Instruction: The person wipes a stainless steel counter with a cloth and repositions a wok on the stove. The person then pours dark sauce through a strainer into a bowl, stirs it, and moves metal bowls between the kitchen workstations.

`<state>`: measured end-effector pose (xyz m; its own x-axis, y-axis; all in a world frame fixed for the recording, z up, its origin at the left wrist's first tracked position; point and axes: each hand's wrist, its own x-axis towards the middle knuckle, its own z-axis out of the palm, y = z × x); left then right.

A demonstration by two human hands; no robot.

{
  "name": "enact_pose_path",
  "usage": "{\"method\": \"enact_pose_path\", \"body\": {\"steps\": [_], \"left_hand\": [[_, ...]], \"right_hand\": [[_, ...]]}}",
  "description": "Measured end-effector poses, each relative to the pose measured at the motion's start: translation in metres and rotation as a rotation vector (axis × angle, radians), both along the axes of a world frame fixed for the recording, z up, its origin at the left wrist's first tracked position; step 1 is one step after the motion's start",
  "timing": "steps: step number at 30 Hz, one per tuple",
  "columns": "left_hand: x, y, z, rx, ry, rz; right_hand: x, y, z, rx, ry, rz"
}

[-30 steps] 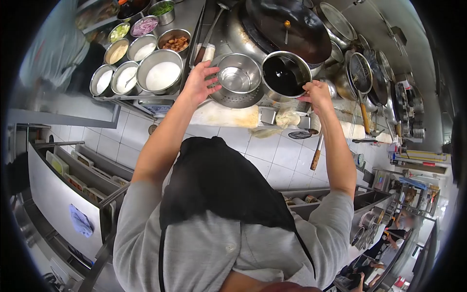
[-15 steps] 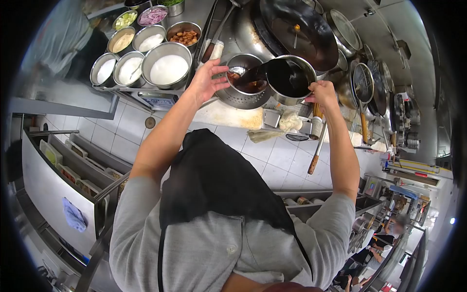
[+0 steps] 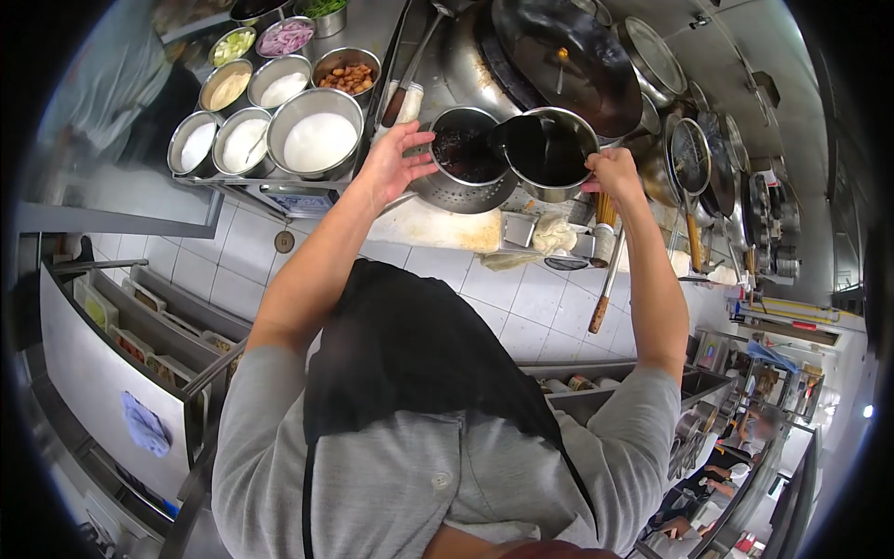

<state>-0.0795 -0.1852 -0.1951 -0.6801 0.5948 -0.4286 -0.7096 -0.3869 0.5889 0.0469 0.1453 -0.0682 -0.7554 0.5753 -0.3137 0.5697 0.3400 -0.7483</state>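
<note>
My right hand (image 3: 615,175) pinches the right rim of a steel pot (image 3: 555,194) of dark liquid, tipped to the left. Its lip overlaps a second steel pot (image 3: 466,178), where a dark, glossy, bubbly liquid (image 3: 463,149) stands. That second pot rests in a perforated steel strainer (image 3: 473,202). At the left side of this pot is my left hand (image 3: 399,163), fingers spread, fingertips right at the rim and nothing in its grasp.
Behind the pots leans a large black wok (image 3: 596,79). Steel bowls of white powder (image 3: 321,140), fried pieces (image 3: 350,78) and sliced onion (image 3: 287,37) stand at left. A ladle (image 3: 407,79) lies behind my left hand. Strainers (image 3: 690,163) hang at right, with a crumpled cloth (image 3: 553,235) nearer me.
Dark liquid was streaming from the right pot into the left one; the stream is now barely visible. The left pot's contents look darker and fuller. Both hands keep nearly the same places.
</note>
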Motion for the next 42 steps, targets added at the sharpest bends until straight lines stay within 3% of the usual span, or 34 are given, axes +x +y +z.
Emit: {"method": "enact_pose_path", "body": {"steps": [27, 34, 42], "left_hand": [[0.0, -0.001, -0.003, 0.015, 0.029, -0.006], [-0.004, -0.003, -0.008, 0.048, 0.019, -0.037], [0.004, -0.011, 0.001, 0.041, 0.026, -0.083]], "right_hand": [[-0.027, -0.027, 0.033, 0.676, -0.239, 0.204], [-0.031, -0.036, 0.035, 0.931, -0.184, 0.327], [-0.034, -0.047, 0.038, 1.009, -0.171, 0.376]]}}
